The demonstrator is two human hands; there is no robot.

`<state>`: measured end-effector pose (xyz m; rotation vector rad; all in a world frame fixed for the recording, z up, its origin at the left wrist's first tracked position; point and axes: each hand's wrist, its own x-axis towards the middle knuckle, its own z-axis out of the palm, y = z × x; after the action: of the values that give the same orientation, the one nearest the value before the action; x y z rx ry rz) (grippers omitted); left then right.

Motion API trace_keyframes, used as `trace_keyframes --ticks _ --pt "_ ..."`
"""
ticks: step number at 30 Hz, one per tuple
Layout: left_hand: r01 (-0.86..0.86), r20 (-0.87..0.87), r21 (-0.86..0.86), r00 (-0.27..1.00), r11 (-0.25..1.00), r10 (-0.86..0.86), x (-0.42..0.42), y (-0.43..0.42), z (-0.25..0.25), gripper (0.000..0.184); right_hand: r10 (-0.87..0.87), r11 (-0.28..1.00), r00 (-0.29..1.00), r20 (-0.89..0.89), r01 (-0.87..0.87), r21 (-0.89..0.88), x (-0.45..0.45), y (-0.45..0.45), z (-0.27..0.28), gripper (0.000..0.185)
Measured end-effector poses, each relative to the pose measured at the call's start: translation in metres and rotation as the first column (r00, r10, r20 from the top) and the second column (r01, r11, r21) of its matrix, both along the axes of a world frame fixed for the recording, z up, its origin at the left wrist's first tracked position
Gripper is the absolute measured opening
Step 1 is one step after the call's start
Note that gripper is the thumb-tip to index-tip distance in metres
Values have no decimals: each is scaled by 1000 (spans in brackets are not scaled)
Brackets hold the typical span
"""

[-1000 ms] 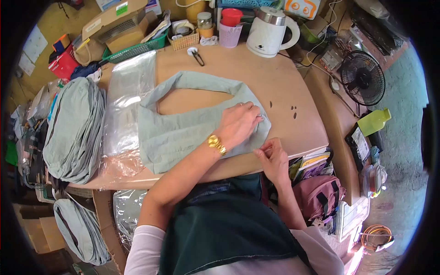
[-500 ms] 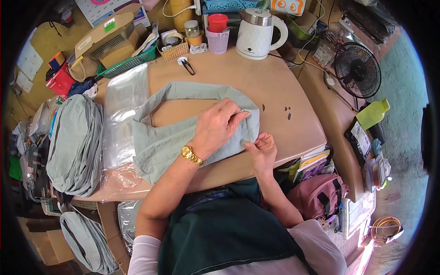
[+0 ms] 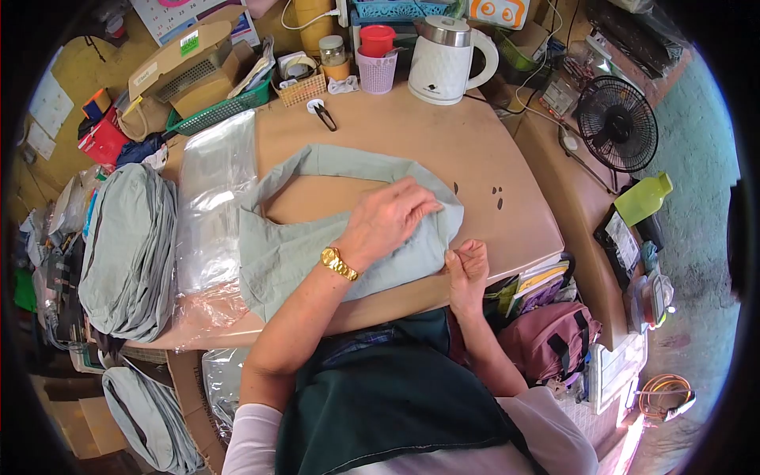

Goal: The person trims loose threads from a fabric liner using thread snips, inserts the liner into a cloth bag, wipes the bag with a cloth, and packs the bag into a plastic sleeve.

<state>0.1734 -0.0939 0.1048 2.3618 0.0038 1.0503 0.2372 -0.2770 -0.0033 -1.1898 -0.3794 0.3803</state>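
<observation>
A pale grey-green cloth bag (image 3: 317, 257) with a wide looped strap lies flat on the tan table. My left hand (image 3: 388, 222), with a gold watch at its wrist, rests over the bag's right part, thumb and fingers pinched together on the cloth near the strap's base. At the bag's lower right corner, my right hand (image 3: 467, 273) is closed, with thumb and forefinger pinching at the edge. Whether it grips the cloth or a loose thread is too small to tell.
Stacked grey-green bags (image 3: 131, 253) sit at the left beside clear plastic sleeves (image 3: 218, 198). Small black thread snips (image 3: 324, 117) lie behind the bag. A white kettle (image 3: 443, 63), a purple basket (image 3: 376, 73) and a black fan (image 3: 617, 123) stand farther back.
The bag has shifted a little to the right, with both hands moving along. My right hand has also come slightly lower and turned.
</observation>
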Motion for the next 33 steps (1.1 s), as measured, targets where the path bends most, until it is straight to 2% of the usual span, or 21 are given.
trace_keyframes --ticks 1,2,3,4,5,6,7,8,10,12,13,15,16,18,19,22,24,27,31,33 --pt "49 -40 -27 998 998 -50 -5 -3 4 22 2 1000 1000 0 -2 0 7 -8 -3 25" --pt "93 -78 -56 992 994 -98 -10 -6 8 30 -58 977 942 331 122 -177 17 -16 -7 28" --pt "85 -78 -57 993 995 -90 -22 -6 12 30 -42 911 777 628 288 -295 22 -19 -9 31" --pt "-1 -196 81 980 997 17 -40 -2 16 38 -34 913 779 627 278 -297 21 -18 10 31" --pt "-68 -301 224 944 972 136 -57 3 18 45 37 884 698 715 311 -350 18 -18 49 41" --pt "-72 -313 221 939 973 140 -73 9 20 45 115 849 611 783 349 -397 16 -16 80 51" --pt "-65 -511 156 849 986 136 -88 15 22 46 122 849 620 775 339 -405 15 -9 99 51" --pt "-72 -683 93 721 993 116 -101 21 24 46 204 839 471 858 367 -401 15 4 116 53" --pt "-79 -714 150 681 986 163 -122 25 25 42 287 836 306 908 382 -393 27 24 124 55" --pt "-88 -738 207 640 974 214 -144 30 23 38 697 681 76 713 238 -692 48 32 122 39" --pt "-106 -725 235 642 966 248 -157 32 19 35 698 684 72 713 229 -693 52 32 122 39" --pt "-144 -677 234 686 961 268 -178 32 18 28 727 681 -50 685 175 -711 60 32 122 24" --pt "-155 -679 229 682 961 272 -183 30 14 28 730 680 -58 681 167 -714 63 31 121 24" --pt "-193 -639 119 735 974 224 -191 27 2 25 841 541 -17 541 37 -840 69 27 119 23" --pt "-204 -641 113 733 973 228 -194 27 1 25 844 536 -26 536 31 -843 70 25 117 23" --pt "-246 -700 107 669 963 249 -206 30 -8 22 800 598 -103 591 53 -800 71 17 97 21" --pt "-270 -611 160 729 950 310 -212 36 -35 21 702 709 -147 697 58 -703 70 14 74 18" --pt "-280 -576 208 740 937 349 -213 43 -65 20 635 773 -136 761 94 -628 67 11 54 17" --pt "-295 -535 245 753 923 383 -209 48 -71 22 611 792 -162 775 150 -593 64 5 50 16" --pt "-291 -556 257 736 922 387 -212 51 -75 23 692 720 -131 709 185 -669 63 3 52 14"
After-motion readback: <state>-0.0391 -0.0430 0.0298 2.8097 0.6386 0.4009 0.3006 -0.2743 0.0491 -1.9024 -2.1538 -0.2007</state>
